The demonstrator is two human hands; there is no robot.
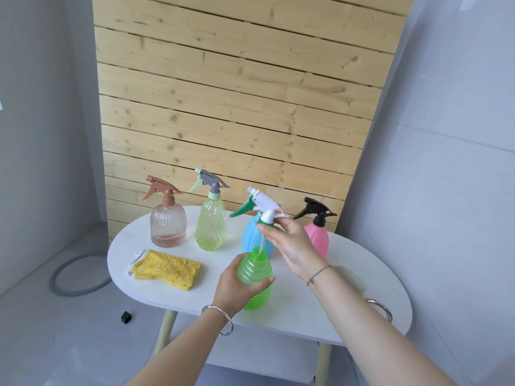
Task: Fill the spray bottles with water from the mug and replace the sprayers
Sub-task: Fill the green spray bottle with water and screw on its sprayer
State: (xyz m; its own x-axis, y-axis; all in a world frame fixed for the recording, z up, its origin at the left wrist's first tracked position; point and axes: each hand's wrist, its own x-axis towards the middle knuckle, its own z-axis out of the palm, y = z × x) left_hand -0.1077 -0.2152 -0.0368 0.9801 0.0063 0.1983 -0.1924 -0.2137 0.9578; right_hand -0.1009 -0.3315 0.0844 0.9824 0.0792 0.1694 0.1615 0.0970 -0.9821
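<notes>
Steadying the green bottle (254,270) at the table's (348,277) 6 o'clock edge, left hand (234,292) wrapped round it, so right hand (292,246), fingertips pinching the sprayer (263,204) collar directly above, holds the dip tube (262,243) centred in the neck.

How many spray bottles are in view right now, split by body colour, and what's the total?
Clear pinkish bottle: 1
Yellow-green bottle: 1
Blue bottle: 1
Pink bottle: 1
Green bottle, held by the left hand, white and green sprayer in the right hand: 1
Total: 5
</notes>
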